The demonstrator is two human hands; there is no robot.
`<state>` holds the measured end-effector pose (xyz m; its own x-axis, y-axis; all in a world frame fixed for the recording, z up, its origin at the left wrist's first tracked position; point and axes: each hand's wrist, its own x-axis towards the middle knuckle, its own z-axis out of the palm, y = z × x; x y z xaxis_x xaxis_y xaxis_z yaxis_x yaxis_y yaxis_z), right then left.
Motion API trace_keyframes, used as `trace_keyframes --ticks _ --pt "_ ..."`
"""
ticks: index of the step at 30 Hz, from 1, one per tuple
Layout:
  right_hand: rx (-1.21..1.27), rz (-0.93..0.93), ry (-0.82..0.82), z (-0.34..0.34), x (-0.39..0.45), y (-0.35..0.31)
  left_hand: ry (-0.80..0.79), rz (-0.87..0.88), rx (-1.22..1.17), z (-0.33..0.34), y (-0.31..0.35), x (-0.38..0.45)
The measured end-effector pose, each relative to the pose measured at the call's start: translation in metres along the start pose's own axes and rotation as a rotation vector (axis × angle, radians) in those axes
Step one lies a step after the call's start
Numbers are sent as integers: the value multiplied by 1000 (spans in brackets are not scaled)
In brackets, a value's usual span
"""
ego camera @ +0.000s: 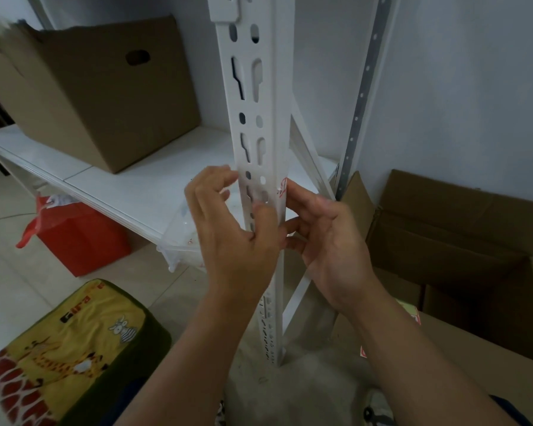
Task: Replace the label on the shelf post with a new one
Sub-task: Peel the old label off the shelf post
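Head view: left hand [231, 229] curled round shelf post [253, 87], steadying it; right hand [326, 238] fingertips met red-printed label [283, 186] on post's right face, pinch or press could not tell. Likely peeling stage; next needs lifted corner.

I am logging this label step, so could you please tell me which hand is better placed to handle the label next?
Probably the right hand: its fingers are at the red-printed label on the side face of the shelf post, while the left hand holds the slotted front face.
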<state>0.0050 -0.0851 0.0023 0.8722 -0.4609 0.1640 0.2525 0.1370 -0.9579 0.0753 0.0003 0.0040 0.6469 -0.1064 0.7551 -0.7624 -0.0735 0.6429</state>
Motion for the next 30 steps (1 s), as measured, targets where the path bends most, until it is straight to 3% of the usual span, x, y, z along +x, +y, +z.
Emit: trace_keyframes --ticks 3,8,16,25,30 --pt "-20 3 12 0 -1 1 71 72 58 1 -3 1" --pt "24 12 60 2 -1 0 -1 144 91 6 0 -2" --pt "39 21 69 3 -2 -4 -66 -47 90 13 14 3" --pt "3 -24 47 5 -2 -5 -85 -47 90 13 16 7" --pt "-2 -37 51 3 -3 -3 -71 -148 50 15 20 10"
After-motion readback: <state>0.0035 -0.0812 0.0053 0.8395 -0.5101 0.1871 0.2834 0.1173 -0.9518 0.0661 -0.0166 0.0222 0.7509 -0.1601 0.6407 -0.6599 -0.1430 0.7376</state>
